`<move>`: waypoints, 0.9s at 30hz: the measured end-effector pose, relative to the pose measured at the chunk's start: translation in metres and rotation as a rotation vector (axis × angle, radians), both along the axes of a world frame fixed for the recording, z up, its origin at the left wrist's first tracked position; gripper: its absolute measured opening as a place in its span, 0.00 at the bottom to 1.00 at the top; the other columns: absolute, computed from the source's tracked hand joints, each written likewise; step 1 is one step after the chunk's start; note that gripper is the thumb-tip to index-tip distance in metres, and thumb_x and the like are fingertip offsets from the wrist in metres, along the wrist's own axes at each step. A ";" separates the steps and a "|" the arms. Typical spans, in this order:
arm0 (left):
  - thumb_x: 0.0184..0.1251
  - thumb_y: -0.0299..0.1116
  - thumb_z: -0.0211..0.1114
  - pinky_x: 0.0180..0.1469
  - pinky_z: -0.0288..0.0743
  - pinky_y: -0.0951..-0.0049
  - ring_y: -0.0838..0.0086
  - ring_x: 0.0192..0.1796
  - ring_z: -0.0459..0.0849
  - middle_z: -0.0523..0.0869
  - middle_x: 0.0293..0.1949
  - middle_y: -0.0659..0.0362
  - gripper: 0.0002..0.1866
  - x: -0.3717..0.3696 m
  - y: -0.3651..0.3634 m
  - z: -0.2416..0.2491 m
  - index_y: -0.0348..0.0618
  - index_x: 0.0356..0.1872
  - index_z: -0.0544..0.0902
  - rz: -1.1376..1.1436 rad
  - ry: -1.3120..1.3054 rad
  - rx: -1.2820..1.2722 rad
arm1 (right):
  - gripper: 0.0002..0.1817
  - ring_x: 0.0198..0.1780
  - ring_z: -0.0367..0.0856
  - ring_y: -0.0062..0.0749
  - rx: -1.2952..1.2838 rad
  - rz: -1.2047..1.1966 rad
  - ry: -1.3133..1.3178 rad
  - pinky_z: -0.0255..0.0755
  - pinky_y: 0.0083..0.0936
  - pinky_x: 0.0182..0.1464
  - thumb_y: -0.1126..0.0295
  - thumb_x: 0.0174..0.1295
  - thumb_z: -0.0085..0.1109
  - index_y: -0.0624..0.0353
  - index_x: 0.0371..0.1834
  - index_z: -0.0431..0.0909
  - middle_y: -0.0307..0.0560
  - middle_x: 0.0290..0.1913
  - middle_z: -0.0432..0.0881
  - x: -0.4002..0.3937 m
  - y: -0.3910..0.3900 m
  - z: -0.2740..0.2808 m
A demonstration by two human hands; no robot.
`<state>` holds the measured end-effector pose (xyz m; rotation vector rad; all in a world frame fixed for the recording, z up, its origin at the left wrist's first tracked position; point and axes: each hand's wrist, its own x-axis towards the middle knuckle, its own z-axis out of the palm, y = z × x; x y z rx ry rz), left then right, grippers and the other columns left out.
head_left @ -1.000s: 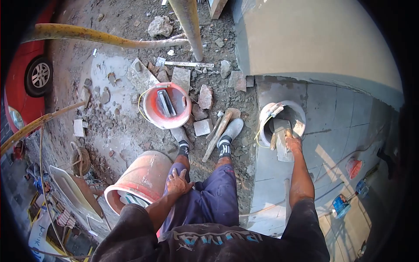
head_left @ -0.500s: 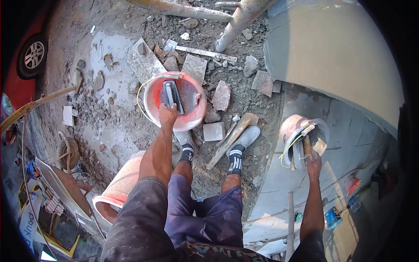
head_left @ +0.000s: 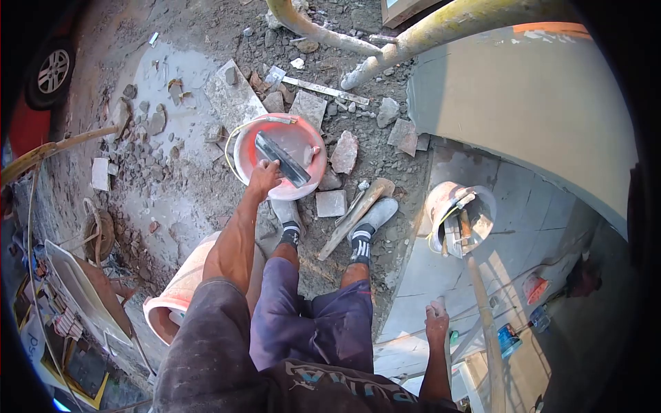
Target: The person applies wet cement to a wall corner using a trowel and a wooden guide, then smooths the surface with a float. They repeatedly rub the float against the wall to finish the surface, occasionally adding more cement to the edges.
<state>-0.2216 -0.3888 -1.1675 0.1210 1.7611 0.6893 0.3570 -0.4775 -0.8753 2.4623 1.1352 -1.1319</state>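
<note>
My left hand [head_left: 264, 180] is closed on a dark, long plastering float [head_left: 282, 160], held slantwise over a red-and-white bucket [head_left: 242, 160]. The bucket's inside is reddish, with a pale smear and a small lump at its right wall. My right hand [head_left: 436, 322] is low on the right with its fingers curled, in front of a thin pole over the tiles; what they hold, if anything, is hidden. Above it, a smaller bucket [head_left: 439, 201] on the tiles holds a wooden-handled tool [head_left: 465, 224] and other tools.
A long pole [head_left: 485, 313] slants beside my right hand. By my feet lie a wooden plank [head_left: 351, 224] and a square block [head_left: 331, 204]. Another large bucket [head_left: 196, 272] lies on its side at left. Stones and broken tile [head_left: 237, 96] litter the ground. Bamboo poles [head_left: 441, 31] cross above.
My right hand has left the tools in the smaller bucket and moved down and left. The float in my left hand has turned to a slant, its far end now toward the lower right.
</note>
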 end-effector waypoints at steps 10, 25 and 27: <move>0.73 0.41 0.56 0.54 0.83 0.55 0.59 0.45 0.90 0.90 0.46 0.50 0.19 0.070 0.008 0.285 0.37 0.53 0.83 0.681 -1.212 0.326 | 0.23 0.41 0.83 0.28 -0.139 -0.223 0.335 0.82 0.28 0.39 0.63 0.66 0.61 0.65 0.61 0.78 0.46 0.45 0.85 -0.069 -0.039 0.083; 0.77 0.39 0.55 0.51 0.82 0.66 0.70 0.46 0.88 0.89 0.46 0.56 0.16 0.254 0.097 0.492 0.39 0.55 0.81 0.292 -0.951 0.608 | 0.15 0.29 0.82 0.25 0.756 -0.437 0.435 0.75 0.26 0.34 0.61 0.65 0.61 0.61 0.44 0.84 0.43 0.31 0.85 -0.027 0.229 0.186; 0.77 0.38 0.54 0.53 0.80 0.69 0.71 0.48 0.87 0.87 0.48 0.57 0.17 0.271 0.115 0.524 0.38 0.57 0.78 0.245 -0.877 0.736 | 0.12 0.26 0.75 0.19 1.003 -0.303 0.496 0.72 0.22 0.30 0.64 0.66 0.61 0.62 0.43 0.83 0.38 0.30 0.82 -0.024 0.288 0.244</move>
